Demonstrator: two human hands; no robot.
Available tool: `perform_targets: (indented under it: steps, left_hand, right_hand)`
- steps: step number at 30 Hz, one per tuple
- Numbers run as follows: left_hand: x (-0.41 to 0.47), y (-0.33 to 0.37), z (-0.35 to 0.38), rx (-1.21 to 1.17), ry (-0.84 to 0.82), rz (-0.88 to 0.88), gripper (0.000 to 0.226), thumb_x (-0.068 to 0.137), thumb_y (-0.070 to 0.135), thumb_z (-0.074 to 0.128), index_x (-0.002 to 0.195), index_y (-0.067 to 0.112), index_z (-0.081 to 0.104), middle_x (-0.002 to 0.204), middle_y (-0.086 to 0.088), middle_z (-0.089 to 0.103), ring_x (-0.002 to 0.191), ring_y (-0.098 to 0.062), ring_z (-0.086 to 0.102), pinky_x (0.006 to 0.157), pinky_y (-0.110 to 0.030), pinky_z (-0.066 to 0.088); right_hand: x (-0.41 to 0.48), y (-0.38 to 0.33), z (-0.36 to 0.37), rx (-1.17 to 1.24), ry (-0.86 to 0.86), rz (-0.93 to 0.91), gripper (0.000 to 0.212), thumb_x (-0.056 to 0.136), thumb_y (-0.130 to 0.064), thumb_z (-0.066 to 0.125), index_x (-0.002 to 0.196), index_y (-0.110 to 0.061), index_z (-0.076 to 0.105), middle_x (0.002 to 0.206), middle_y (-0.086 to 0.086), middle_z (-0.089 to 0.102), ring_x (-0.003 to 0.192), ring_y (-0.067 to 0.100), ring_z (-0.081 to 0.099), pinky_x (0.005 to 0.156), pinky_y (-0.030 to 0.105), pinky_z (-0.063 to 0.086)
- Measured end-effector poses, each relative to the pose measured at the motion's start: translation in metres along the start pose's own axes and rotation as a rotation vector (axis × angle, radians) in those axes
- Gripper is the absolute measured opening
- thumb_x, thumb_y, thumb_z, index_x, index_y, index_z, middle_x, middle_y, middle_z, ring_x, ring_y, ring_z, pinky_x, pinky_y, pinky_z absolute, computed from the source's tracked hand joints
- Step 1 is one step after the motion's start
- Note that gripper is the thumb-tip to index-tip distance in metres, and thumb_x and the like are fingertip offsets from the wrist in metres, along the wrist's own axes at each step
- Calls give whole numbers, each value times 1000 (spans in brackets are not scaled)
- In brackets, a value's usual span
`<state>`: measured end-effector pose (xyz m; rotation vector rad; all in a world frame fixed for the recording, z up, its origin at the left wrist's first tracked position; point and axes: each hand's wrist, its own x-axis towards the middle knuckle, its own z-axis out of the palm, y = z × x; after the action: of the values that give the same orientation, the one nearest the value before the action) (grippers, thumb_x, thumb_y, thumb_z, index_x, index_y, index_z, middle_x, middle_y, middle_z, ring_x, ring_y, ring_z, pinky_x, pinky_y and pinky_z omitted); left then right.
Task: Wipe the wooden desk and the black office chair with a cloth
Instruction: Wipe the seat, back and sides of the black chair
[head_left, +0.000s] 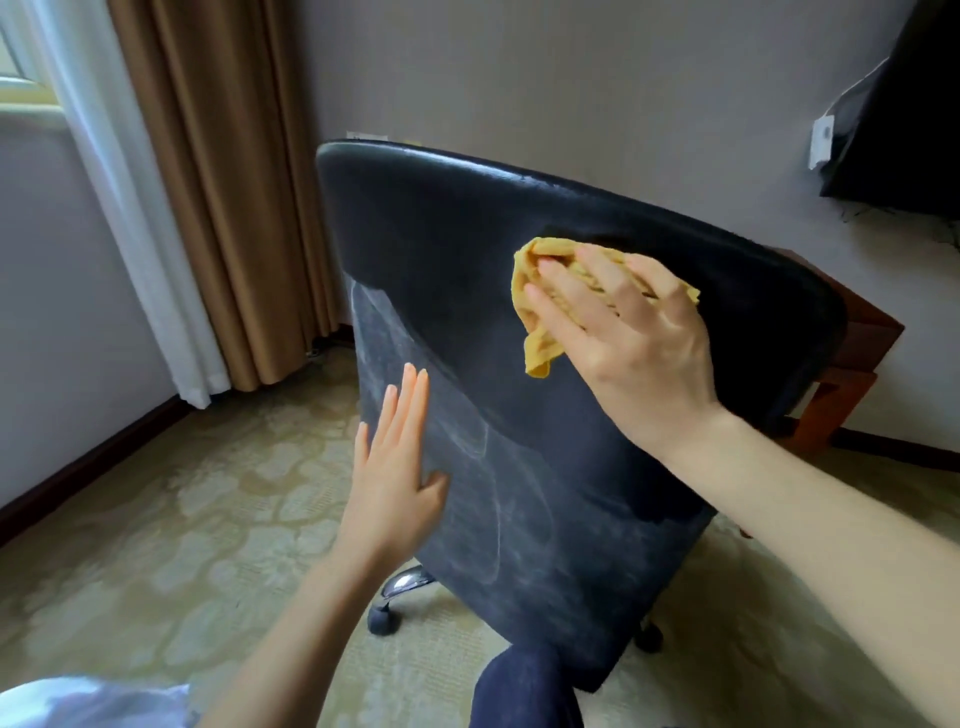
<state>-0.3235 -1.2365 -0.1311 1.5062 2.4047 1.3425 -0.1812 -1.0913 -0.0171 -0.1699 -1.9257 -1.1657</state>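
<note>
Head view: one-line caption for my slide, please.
Right hand presses a yellow cloth on the dusty back of the black chair; left hand rests flat near its edge.

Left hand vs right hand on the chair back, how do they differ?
The right hand presses a crumpled yellow cloth on the black office chair's backrest; the left hand holds nothing. The right hand sits high, on the darker band; the left hand lies lower, on the grey, streaked part. Both keep straight fingers against the backrest.
</note>
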Motion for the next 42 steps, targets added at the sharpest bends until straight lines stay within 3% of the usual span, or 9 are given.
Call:
perform_targets:
  steps: [7, 13, 16, 19, 23, 29, 33, 39, 42]
  left_hand:
    - [38, -15, 5, -71, 75, -22, 98, 78, -5, 47, 144, 43, -7, 155, 24, -9, 141, 3, -14, 116, -34, -8]
    - [92, -11, 7, -198, 163, -9, 83, 88, 18, 51, 144, 47, -2, 156, 25, 2, 144, 0, -1, 114, -18, -7]
    - [99, 3, -4, -191, 100, -67, 79, 91, 30, 54, 144, 46, -3, 155, 25, -1, 143, 2, -3, 115, -19, -7]
    - [100, 14, -21, -22, -10, -78, 91, 91, 13, 57, 141, 45, -11, 152, 28, -11, 141, 5, -12, 118, -32, -4]
    - [100, 9, -34, 43, -103, -61, 99, 80, -5, 47, 137, 49, -14, 150, 29, -13, 139, 6, -18, 119, -38, -5]
    - [72, -25, -29, 56, -136, 89, 95, 83, -1, 45, 141, 45, -14, 150, 29, -18, 139, 4, -20, 116, -31, -11]
    - [43, -65, -34, 135, -166, 204, 97, 83, 3, 46, 141, 45, -19, 151, 26, -22, 138, 1, -25, 114, -33, -16]
    - [36, -88, -50, 42, -213, 41, 88, 87, 6, 43, 147, 37, -12, 152, 23, -21, 139, -1, -25, 118, -42, -10]
    - [50, -96, -50, 44, -189, 66, 88, 88, 5, 41, 147, 35, -17, 151, 23, -25, 138, 0, -28, 117, -40, -11]
  right_hand:
    - [15, -62, 35, 32, -194, 159, 40, 95, -15, 48, 134, -20, 54, 138, -1, 53, 129, 21, 48, 107, 37, 25]
    - [18, -85, 53, 326, -76, 342, 32, 96, -9, 50, 125, -18, 63, 130, -1, 60, 125, 19, 44, 104, 35, 30]
    - [19, -79, 51, 441, -72, 316, 32, 93, -5, 52, 117, -19, 68, 124, -3, 63, 120, 17, 47, 98, 33, 38]
    - [26, -63, 47, 476, -87, 224, 33, 92, -7, 49, 113, -21, 70, 121, -3, 65, 117, 16, 48, 94, 32, 40]
    - [18, -57, 53, 389, -135, 141, 36, 97, -6, 40, 119, -15, 67, 126, 0, 62, 120, 18, 45, 98, 33, 37]
    - [1, -62, 57, 170, -153, 127, 39, 98, -1, 39, 128, -14, 60, 130, 3, 60, 125, 23, 42, 103, 36, 29]
    - [0, -67, 61, 43, -146, 64, 39, 86, -8, 56, 123, -18, 64, 131, 2, 59, 125, 23, 41, 103, 38, 26]
    - [8, -77, 55, -64, -265, 16, 51, 79, -25, 66, 129, -17, 60, 137, 3, 54, 127, 24, 39, 103, 39, 26]
    - [34, -84, 69, -77, -288, -48, 53, 78, -25, 68, 129, -15, 60, 137, 5, 53, 127, 24, 41, 104, 38, 27]
